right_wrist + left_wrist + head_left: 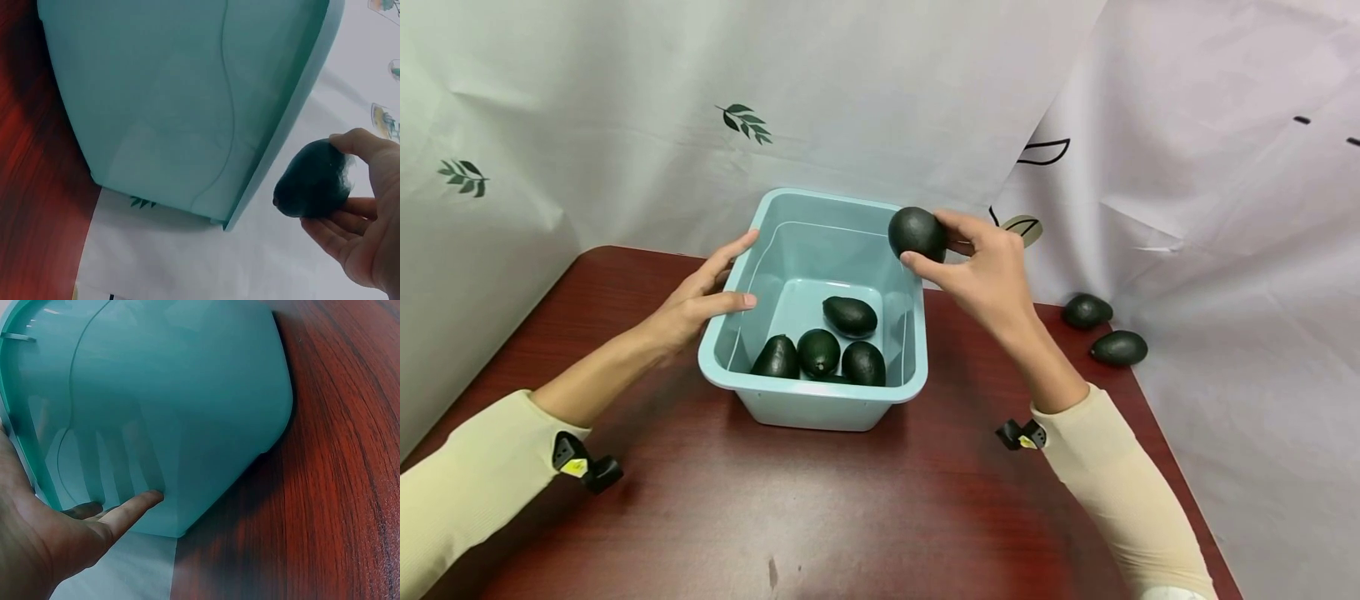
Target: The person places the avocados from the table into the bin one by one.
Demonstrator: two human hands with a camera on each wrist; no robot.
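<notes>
A light blue plastic bin [808,408] stands on the table with several dark green avocados inside, one avocado [850,317] lying apart from those at the near wall. My left hand [688,304] holds the bin's left side, thumb over the rim; the left wrist view shows its fingers [134,509] against the outer wall. Above the bin's right rim, my right hand [988,271] pinches another avocado [917,233] between thumb and fingers. In the right wrist view this avocado [312,181] is outside the bin wall, apart from it.
Two avocados, a farther one [1087,311] and a nearer one [1118,348], lie at the table's right edge. A white cloth [865,100] with leaf prints hangs behind the dark red wooden table [850,508].
</notes>
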